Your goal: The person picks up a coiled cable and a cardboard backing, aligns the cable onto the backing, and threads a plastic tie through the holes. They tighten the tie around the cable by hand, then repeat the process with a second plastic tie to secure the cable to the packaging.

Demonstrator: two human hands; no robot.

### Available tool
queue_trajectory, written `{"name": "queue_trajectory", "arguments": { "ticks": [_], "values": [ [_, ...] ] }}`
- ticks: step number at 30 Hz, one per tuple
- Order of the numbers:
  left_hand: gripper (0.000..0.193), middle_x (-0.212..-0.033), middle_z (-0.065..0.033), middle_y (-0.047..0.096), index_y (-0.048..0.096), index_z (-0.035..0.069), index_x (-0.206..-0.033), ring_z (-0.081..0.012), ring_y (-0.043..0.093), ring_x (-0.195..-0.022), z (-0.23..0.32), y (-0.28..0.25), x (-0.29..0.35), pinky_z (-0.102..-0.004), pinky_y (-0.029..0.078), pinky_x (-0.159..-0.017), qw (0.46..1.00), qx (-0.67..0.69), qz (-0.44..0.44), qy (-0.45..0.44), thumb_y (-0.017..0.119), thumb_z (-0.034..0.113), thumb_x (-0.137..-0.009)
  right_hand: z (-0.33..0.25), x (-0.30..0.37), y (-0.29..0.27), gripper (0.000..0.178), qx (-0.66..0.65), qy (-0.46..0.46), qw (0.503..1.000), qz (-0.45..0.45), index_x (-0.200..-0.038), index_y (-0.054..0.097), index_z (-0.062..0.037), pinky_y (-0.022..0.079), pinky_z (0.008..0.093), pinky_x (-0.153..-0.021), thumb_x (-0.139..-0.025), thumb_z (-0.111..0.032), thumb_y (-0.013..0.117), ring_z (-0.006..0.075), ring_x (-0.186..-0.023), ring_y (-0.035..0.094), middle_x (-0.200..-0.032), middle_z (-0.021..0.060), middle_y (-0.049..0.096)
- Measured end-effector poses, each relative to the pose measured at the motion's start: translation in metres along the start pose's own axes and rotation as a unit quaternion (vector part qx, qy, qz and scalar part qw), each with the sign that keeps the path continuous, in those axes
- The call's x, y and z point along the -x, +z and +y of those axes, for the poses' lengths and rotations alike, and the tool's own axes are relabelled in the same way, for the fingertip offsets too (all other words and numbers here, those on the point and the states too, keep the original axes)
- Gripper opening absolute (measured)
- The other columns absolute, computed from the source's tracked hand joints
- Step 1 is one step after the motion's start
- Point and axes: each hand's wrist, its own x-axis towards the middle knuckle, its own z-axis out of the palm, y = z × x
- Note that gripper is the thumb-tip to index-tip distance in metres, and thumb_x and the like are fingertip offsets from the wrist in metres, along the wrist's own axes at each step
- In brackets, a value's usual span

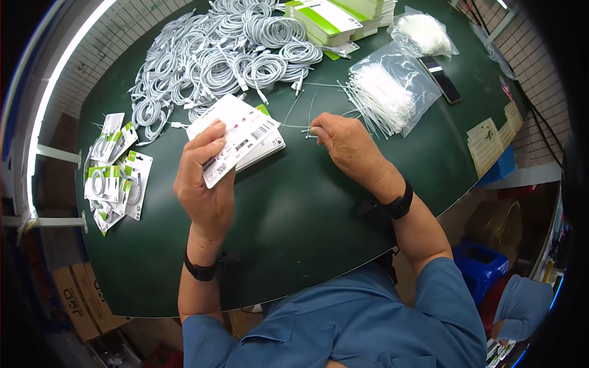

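My left hand (205, 165) is closed around a few white and green packaging cards (245, 136), printed side up, fanned slightly apart over the table. To its right, my right hand (350, 144) pinches thin white cable ties (308, 130) between thumb and fingertips; how many is too fine to tell. Just beyond the right hand, a heap of white cable ties (383, 92) spills from an open clear plastic bag (423, 92). A large pile of coiled light grey cables (227, 52) lies past the cards.
Carded cables (116, 184) lie heaped at the left of the green table (294, 245). Stacked green and white cards (325, 21) stand at the back, near another bag of ties (423, 34) and a dark phone (440, 80). Worn paper sheets (491, 141) lie at the right edge. Another person (521, 306) is at lower right.
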Motion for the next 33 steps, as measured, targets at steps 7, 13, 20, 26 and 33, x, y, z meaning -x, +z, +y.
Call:
{"name": "queue_trajectory", "arguments": {
  "ticks": [7, 13, 20, 26, 33],
  "values": [
    [0.025, -0.12, -0.0183, 0.074, 0.065, 0.0, -0.104, -0.0369, 0.072, -0.118, -0.011, 0.006, 0.003, -0.042, 0.058, -0.1, 0.995, -0.076, -0.031, 0.056, 0.084, 0.008, -0.09, 0.006, -0.003, -0.004, 0.008, 0.009, -0.061, 0.994, 0.093, -0.106, 0.071, -0.0001, 0.055, 0.034, -0.061, -0.098, 0.002, 0.068, 0.0233, -0.066, 0.066, -0.092, 0.0127, 0.068],
    [0.028, -0.116, -0.0174, 0.075, 0.064, 0.001, -0.101, -0.0371, 0.073, -0.116, -0.015, 0.007, 0.005, -0.0418, 0.061, -0.096, 0.992, -0.099, -0.049, 0.058, 0.086, 0.006, -0.085, 0.0, -0.005, -0.005, 0.01, 0.002, -0.067, 0.992, 0.111, -0.106, 0.07, 0.0008, 0.057, 0.0292, -0.062, -0.098, 0.006, 0.068, 0.0168, -0.069, 0.066, -0.092, 0.0084, 0.068],
    [0.032, -0.114, -0.0167, 0.075, 0.063, 0.002, -0.099, -0.0371, 0.075, -0.113, -0.018, 0.004, 0.01, -0.0417, 0.062, -0.093, 0.993, -0.078, -0.036, 0.079, 0.088, 0.002, -0.079, -0.015, -0.008, 0.001, 0.007, -0.137, -0.124, 0.976, 0.115, -0.108, 0.064, 0.0024, 0.059, 0.0274, -0.066, -0.101, 0.005, 0.065, 0.0123, -0.082, 0.066, -0.108, 0.0103, 0.065],
    [0.031, -0.11, -0.0159, 0.076, 0.063, 0.002, -0.095, -0.0362, 0.076, -0.111, -0.015, 0.011, 0.007, -0.0408, 0.062, -0.09, 0.992, -0.044, -0.056, 0.1, 0.088, -0.001, -0.076, -0.03, 0.005, -0.016, 0.009, -0.208, -0.162, 0.951, 0.163, -0.11, 0.062, 0.0026, 0.06, 0.0265, -0.069, -0.103, 0.007, 0.061, 0.017, -0.085, 0.067, -0.109, 0.0179, 0.062],
    [0.028, -0.107, -0.0159, 0.076, 0.065, 0.001, -0.091, -0.0367, 0.076, -0.11, -0.013, 0.013, 0.01, -0.0399, 0.063, -0.089, 0.987, -0.035, -0.076, 0.138, 0.087, -0.002, -0.074, -0.058, 0.015, -0.001, 0.017, -0.283, -0.146, 0.933, 0.166, -0.105, 0.066, 0.0001, 0.06, 0.0279, -0.07, -0.093, 0.005, 0.077, 0.0178, -0.084, 0.07, -0.102, 0.017, 0.072]
  ]
}}
